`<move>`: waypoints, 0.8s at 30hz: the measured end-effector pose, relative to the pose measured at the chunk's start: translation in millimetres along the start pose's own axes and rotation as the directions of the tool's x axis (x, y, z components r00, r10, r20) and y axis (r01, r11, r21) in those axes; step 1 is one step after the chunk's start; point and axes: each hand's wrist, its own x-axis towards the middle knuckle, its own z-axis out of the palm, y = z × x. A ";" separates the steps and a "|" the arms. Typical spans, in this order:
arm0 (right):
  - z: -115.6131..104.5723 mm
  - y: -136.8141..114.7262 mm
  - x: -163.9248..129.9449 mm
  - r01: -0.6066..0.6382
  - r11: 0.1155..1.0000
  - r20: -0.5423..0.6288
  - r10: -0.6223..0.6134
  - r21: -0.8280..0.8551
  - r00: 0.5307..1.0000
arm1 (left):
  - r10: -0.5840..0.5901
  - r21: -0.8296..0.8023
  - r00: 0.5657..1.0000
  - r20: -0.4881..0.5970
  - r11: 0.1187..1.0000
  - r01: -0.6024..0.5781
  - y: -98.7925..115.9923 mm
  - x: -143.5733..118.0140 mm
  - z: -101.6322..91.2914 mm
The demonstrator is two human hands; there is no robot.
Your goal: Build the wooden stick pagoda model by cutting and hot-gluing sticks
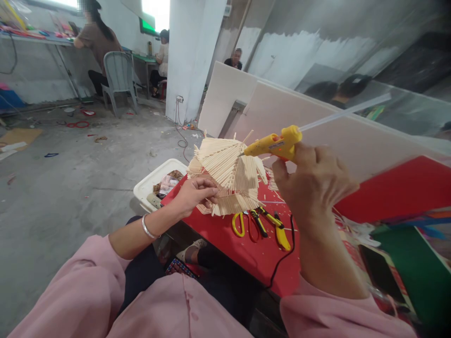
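Observation:
A pale model with a layered roof of thin wooden sticks point(220, 164) stands over the red tabletop. My left hand point(197, 195) is closed, its thumb and fingers pinching the model's lower left edge. In my right hand point(315, 180) is a yellow hot glue gun point(275, 144), gripped by its handle. The nozzle points left, at or very near the roof's ridge; whether it touches I cannot tell. A long clear glue stick point(347, 111) juts from the gun's back. Below the model lie yellow-handled pliers point(259, 223) and a yellow-and-black cutter point(281, 234).
The red table point(218, 244) bears stick scraps and a black cord. A white bin point(141, 188) with cloth stands at its left. White boards point(282, 110) lean behind. A dark phone point(380, 272) lies at right. People sit farther off, one by a grey chair point(120, 75).

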 end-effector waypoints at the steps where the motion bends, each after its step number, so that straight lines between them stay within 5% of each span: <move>1: -0.1 0.1 0.1 0.012 1.000 -0.017 -0.012 -0.009 1.000 | -0.001 -0.002 1.000 0.000 1.000 0.001 0.1 -0.2 0.3; 24: 1.5 0.3 6.1 0.087 0.995 -0.087 -0.090 -0.042 0.992 | -0.024 0.005 1.000 -0.013 1.000 0.024 -2.1 3.7 -0.3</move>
